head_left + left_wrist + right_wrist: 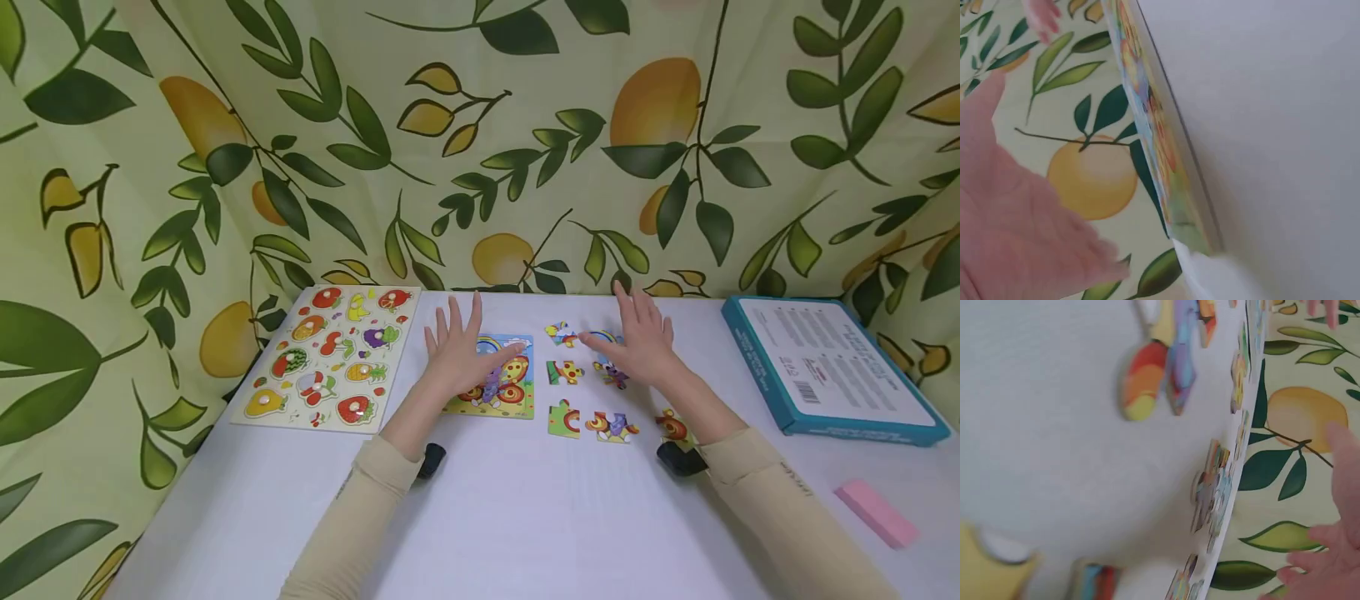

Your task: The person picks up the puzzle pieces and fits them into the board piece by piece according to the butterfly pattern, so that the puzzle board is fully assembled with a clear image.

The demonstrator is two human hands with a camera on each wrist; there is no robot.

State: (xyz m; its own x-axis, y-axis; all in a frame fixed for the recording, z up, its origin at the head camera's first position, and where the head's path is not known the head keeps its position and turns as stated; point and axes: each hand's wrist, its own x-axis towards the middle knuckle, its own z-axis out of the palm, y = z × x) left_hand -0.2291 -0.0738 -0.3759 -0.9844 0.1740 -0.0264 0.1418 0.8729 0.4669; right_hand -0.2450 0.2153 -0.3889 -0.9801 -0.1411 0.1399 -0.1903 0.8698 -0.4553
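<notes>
My left hand is spread with straight fingers over the left part of a butterfly jigsaw board, hiding some of it. In the left wrist view, that hand stays apart from the board's edge and holds nothing. To the right, my right hand spreads above loose jigsaw pieces, partly covering those below it. A purple piece shows beside its palm. Further pieces include a green one, a butterfly-print one and one near the right wrist. The right wrist view shows the right hand holding nothing.
A wooden fruit puzzle board lies at the left. At the right are a teal-edged box and a pink block. A leaf-and-fruit patterned curtain hangs behind the white table.
</notes>
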